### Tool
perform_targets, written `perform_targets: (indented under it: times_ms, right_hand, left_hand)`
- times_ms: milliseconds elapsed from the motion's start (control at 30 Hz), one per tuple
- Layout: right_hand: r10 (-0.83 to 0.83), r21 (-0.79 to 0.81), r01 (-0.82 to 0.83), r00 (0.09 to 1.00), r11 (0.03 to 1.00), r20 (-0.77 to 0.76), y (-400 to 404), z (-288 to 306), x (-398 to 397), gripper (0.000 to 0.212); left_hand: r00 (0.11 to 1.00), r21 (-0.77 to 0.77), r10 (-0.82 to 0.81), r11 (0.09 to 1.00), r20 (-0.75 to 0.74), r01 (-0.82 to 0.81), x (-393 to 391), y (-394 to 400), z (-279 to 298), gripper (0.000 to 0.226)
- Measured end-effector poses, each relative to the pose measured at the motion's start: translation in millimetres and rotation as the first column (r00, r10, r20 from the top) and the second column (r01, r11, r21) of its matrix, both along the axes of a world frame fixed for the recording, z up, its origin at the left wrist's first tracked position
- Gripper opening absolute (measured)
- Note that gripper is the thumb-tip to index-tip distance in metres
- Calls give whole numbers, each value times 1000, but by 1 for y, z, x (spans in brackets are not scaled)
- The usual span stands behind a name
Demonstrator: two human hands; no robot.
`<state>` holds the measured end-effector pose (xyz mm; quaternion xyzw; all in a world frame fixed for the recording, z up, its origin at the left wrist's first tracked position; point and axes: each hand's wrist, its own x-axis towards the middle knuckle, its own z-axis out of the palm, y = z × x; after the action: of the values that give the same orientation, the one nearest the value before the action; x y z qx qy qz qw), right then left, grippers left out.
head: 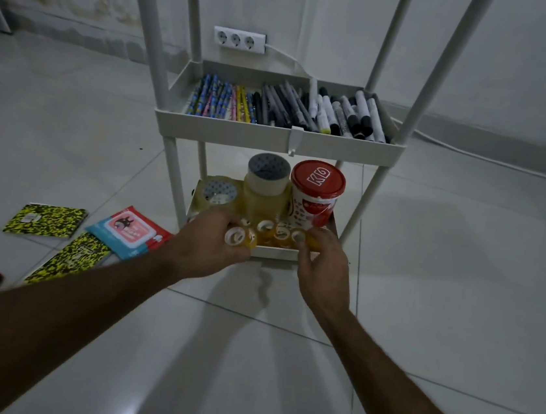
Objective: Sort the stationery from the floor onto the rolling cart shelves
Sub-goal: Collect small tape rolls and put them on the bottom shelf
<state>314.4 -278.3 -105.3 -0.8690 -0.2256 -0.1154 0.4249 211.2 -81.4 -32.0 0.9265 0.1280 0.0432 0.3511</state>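
Cart: a white rolling cart (274, 137) stands on the tiled floor (429, 258) against the wall, two of its shelves in view.
Middle shelf: patterned pencils (220, 102) lie on the left, dark pens (281, 107) in the middle, and white markers (350, 113) on the right, all pointing front to back.
Bottom shelf: a stack of wide tape rolls (265, 185) stands beside a red-lidded tub (315, 194), with another clear tape roll (219, 192) to the left.
Small tapes: a row of small yellow tape rolls (273, 232) sits along the shelf's front edge (between the two hands).
Left hand: the left hand (216, 244) grips one small roll (236, 236) at the row's left end.
Right hand: the right hand (321, 263) has its fingers loosely curled, fingertips touching the row's right end.
Floor: two yellow-and-black notebooks (47, 220) and a wet-wipes pack (129, 231) lie left of the cart.
Wall: a triple socket (239, 40) sits behind the cart.
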Motion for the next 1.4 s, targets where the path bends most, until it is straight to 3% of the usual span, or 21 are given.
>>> perform_targets:
  times_ms: [100, 167, 233, 367, 467, 533, 667, 867, 1033, 1167, 1300, 1400]
  right_hand:
    - [117, 227, -59, 960, 972, -252, 5, 25, -17, 34]
    - [252, 348, -87, 849, 934, -464, 12, 38, -19, 35]
    - [318, 433, -71, 787, 899, -530, 16, 46, -17, 29]
    - [274, 425, -31, 805, 905, -526, 18, 47, -6, 15]
    - [300, 472, 14, 756, 881, -582, 17, 45, 5, 17]
    - [267, 443, 15, 780, 896, -566, 16, 42, 15, 15]
    - [97, 323, 74, 869, 943, -484, 10, 34, 30, 19]
    - [36, 259, 84, 904, 962, -427, -3, 28, 29, 28]
    - [-22, 207, 107, 927, 973, -374, -2, 25, 30, 27]
    - [-11, 169, 70, 945, 983, -327, -5, 18, 24, 23]
    - [46, 161, 6, 947, 987, -318, -10, 10, 19, 23]
    - [120, 110, -87, 928, 990, -352, -13, 6, 7, 20]
  left_hand:
    - [996, 26, -71, 997, 60, 70, 13, -6, -1, 24]
    - [989, 79, -116, 991, 88, 109, 23, -10, -3, 22]
    - [985, 93, -132, 988, 114, 122, 34, -13, -7, 21]
    - [975, 72, -174, 984, 136, 165, 53, -20, -7, 20]
    - [976, -36, -156, 986, 153, 163, 61, -26, -5, 17]
    - [979, -61, -157, 984, 133, 166, 68, -31, -4, 19]
    - [985, 25, -126, 992, 115, 124, 86, -34, -1, 27]
    - [992, 137, -121, 984, 44, 114, 94, -32, -5, 55]
    - [996, 250, -82, 964, -27, 86, 107, -35, -24, 44]
    - [986, 312, -129, 937, -104, 156, 108, -36, -34, 40]
    - [981, 371, -169, 909, -96, 193, 97, -32, -38, 29]
    - [976, 341, -215, 915, -43, 217, 86, -31, -36, 33]
